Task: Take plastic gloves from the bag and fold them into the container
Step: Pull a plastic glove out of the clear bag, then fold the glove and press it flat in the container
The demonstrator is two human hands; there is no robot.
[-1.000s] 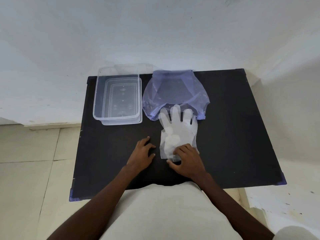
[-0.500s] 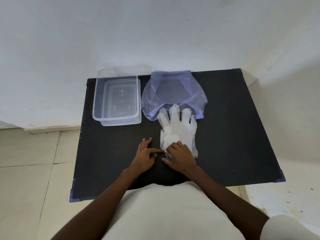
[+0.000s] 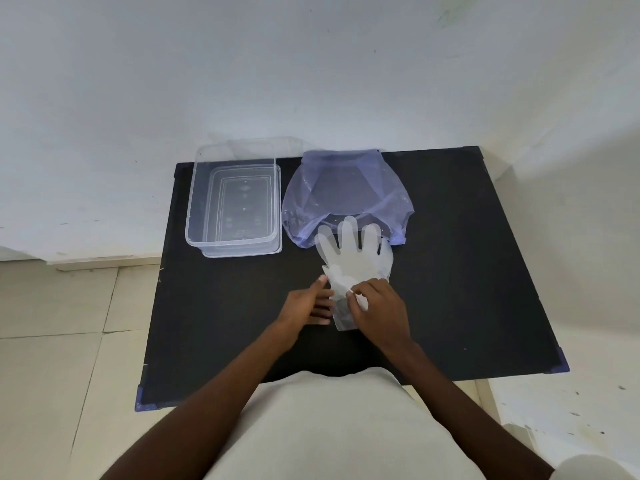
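A clear plastic glove (image 3: 356, 258) lies flat on the black table (image 3: 467, 271), its fingers pointing away from me and overlapping the bag's near edge. The pale purple plastic bag (image 3: 343, 195) lies at the back of the table. Left of the bag stands a clear rectangular container (image 3: 233, 202), empty. My right hand (image 3: 377, 310) pinches the glove's cuff edge between thumb and fingers. My left hand (image 3: 306, 304) rests beside the cuff with its fingertips against the glove's left edge.
The table stands against a white wall, with tiled floor to the left and right. The container sits on what looks like its clear lid (image 3: 242, 251). My pale shirt fills the bottom of the view.
My left hand has slid right until it touches the glove's cuff. My right hand has shifted from pressing the cuff flat to pinching its edge, and the cuff looks slightly lifted and crumpled.
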